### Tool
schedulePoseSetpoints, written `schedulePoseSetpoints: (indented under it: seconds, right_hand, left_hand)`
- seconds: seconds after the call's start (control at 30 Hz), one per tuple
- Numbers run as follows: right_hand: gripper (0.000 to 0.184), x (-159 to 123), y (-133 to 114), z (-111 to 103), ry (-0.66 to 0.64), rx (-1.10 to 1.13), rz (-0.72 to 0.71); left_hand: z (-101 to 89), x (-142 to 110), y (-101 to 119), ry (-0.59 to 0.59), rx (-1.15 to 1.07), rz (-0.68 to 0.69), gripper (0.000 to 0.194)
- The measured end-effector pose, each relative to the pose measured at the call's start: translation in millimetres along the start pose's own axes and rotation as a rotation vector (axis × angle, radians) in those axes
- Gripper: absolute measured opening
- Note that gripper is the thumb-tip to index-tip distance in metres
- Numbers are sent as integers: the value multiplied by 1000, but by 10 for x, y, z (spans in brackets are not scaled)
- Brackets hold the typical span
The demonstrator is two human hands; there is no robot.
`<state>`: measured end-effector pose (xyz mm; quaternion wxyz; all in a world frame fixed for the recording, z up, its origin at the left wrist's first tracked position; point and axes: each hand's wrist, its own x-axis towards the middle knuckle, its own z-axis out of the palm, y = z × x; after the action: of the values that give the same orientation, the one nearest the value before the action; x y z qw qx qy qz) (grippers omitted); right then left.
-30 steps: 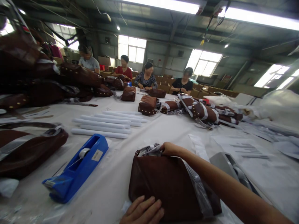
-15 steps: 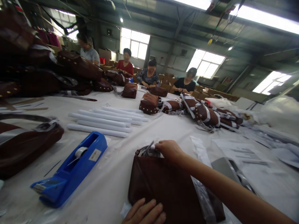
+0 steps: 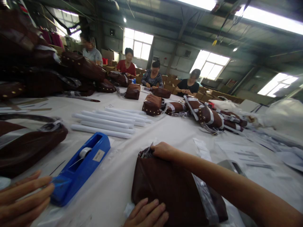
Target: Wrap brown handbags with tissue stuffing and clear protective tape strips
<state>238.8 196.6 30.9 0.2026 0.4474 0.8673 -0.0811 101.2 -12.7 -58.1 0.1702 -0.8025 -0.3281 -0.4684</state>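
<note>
Right hand (image 3: 163, 151) pinching the wrapped strap (image 3: 148, 153); left hand (image 3: 148, 214) lies flat, fingers spread, likely steadying the brown bag (image 3: 169, 186)!

Right forearm (image 3: 220, 175) slants over the brown leather handbag (image 3: 170, 186), right grip (image 3: 163, 151) curled at its top; left grip (image 3: 148, 216) flat, nearer side.

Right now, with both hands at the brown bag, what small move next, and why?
Perhaps press the grey wrapping down with the right hand: its fingers are at the top of the bag, where wrapping sticks up, and the left hand lies on its front, likely steadying it.
</note>
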Motion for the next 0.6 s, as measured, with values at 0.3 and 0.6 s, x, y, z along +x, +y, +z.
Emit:
schedulePoseSetpoints:
  seconds: [0.3, 0.6]
  right_hand:
    - [27, -256, 83, -40, 8, 122, 112]
    - [28, -376, 457, 240, -28, 513, 230]
  left_hand:
    - [-54, 17, -10, 5, 6, 26, 34]
    - [-46, 46, 6, 32, 2, 12, 32]
